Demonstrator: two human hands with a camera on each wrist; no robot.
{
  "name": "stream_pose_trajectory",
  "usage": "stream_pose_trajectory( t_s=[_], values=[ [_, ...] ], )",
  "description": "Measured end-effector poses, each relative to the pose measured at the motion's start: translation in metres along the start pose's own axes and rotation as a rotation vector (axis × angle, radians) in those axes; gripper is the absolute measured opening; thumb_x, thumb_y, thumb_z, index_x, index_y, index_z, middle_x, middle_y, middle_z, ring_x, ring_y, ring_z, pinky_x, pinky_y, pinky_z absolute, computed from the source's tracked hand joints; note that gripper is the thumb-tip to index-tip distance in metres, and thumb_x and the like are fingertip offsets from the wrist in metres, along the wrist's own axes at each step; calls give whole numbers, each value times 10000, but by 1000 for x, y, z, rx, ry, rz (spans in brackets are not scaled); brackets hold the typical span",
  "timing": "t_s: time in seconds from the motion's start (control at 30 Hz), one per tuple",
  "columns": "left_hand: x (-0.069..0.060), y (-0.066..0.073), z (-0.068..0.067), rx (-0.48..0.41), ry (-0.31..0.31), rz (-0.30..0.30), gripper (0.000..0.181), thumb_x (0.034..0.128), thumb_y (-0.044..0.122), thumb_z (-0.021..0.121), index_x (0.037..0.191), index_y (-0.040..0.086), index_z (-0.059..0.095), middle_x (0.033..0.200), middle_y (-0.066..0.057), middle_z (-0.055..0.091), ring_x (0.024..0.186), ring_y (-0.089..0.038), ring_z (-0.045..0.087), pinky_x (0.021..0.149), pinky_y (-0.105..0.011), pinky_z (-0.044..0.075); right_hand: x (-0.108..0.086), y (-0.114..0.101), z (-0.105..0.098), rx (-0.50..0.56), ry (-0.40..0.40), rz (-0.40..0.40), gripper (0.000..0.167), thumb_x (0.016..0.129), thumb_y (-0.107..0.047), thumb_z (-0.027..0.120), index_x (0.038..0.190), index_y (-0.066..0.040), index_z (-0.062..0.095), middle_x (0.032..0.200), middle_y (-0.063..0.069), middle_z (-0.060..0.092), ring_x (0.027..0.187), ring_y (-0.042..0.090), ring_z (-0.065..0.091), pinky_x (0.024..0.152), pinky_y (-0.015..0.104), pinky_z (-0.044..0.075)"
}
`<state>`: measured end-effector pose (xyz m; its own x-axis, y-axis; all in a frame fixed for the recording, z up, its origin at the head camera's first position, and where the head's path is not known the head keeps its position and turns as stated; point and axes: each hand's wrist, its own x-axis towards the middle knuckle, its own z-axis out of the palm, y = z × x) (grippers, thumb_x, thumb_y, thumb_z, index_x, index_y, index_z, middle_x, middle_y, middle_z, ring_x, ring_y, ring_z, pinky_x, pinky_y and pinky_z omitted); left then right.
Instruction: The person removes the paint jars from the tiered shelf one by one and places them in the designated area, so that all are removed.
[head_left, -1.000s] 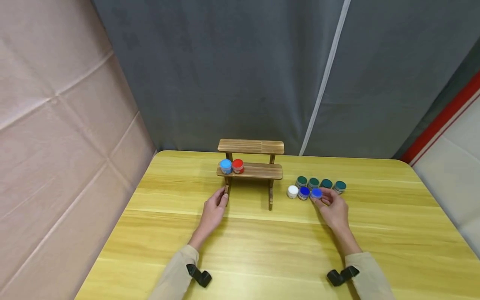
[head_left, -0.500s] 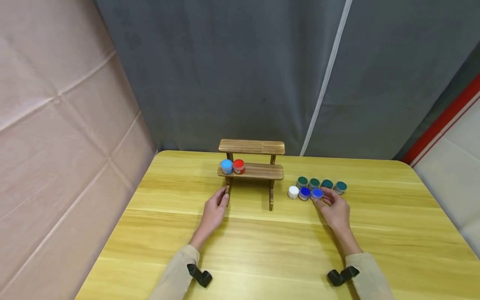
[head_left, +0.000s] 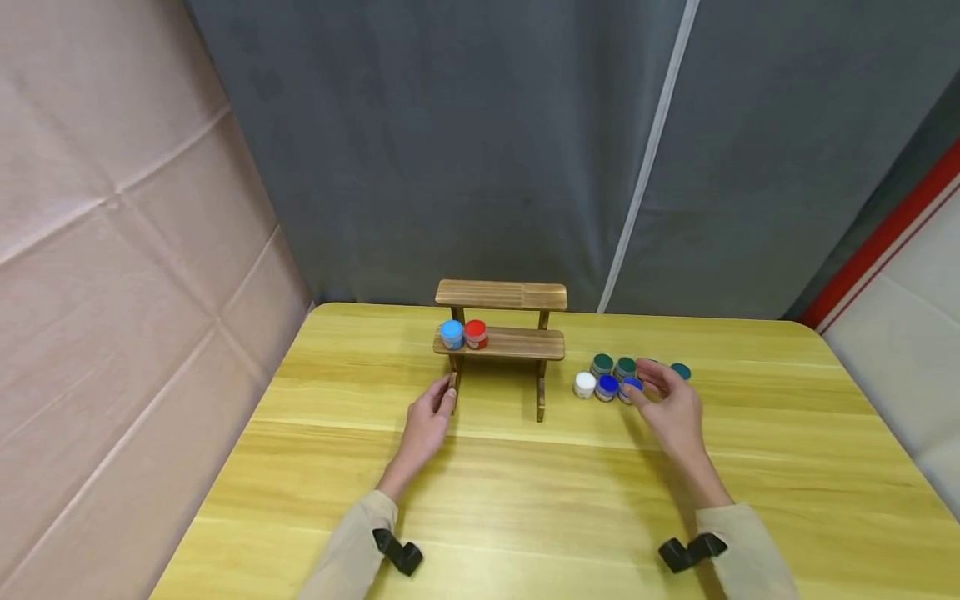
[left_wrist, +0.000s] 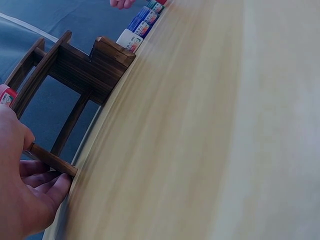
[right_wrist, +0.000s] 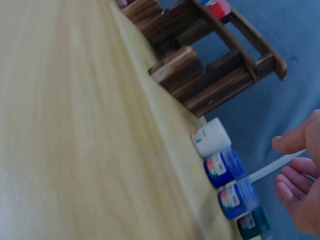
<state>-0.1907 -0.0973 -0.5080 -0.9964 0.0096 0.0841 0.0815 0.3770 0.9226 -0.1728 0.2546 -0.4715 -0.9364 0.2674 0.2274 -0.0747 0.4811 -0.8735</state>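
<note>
A small two-tier wooden rack (head_left: 525, 342) stands on the table. My left hand (head_left: 426, 427) grips its left leg, with thumb and fingers on either side of the wood (left_wrist: 52, 159). On the lower shelf sit a light blue-lidded paint jar (head_left: 452, 333) and a red-lidded one (head_left: 476, 334), side by side. To the right of the rack, a white jar (right_wrist: 212, 138), a dark blue jar (right_wrist: 223, 167) and a lighter blue jar (right_wrist: 237, 198) form a front row. My right hand (head_left: 677, 418) hovers over the lighter blue jar, thumb and fingers apart, holding nothing.
Behind the front row stand several green-lidded jars (head_left: 602, 364), partly covered by the right hand. The wooden table (head_left: 525, 500) ends at a grey curtain (head_left: 465, 150). A pale padded wall (head_left: 135, 292) rises on the left.
My right hand has let go of the lighter blue jar and lifted slightly, its thumb and fingers spreading. The left hand and the rack keep their place.
</note>
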Motion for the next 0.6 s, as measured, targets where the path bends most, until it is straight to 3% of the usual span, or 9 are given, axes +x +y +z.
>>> stream_pose_trajectory(
  t_s=[0.1,0.23,0.6],
  values=[
    [0,0,-1,2,0,2,463,1074,200,486,1486,-13,472,1479,-230,531,1356,-362,541,1122,-454,482,1,-7,2,27,-15,-19,430,884,-15,758,1287,68,632,1256,246,682,1030,107,682,908,60,525],
    [0,-2,-2,16,-2,7,467,1078,210,479,1490,-12,468,1479,-232,530,1356,-364,540,1123,-462,481,5,-17,5,68,-58,-28,440,892,-37,753,1296,79,621,1276,256,668,932,-155,581,913,76,534],
    [0,-1,-2,8,-9,10,471,1077,201,485,1489,-24,461,1484,-239,522,1357,-368,538,1122,-456,481,6,-50,20,150,-151,-84,447,928,-101,738,1333,38,609,1331,234,643,1033,-76,606,971,104,527]
  ],
)
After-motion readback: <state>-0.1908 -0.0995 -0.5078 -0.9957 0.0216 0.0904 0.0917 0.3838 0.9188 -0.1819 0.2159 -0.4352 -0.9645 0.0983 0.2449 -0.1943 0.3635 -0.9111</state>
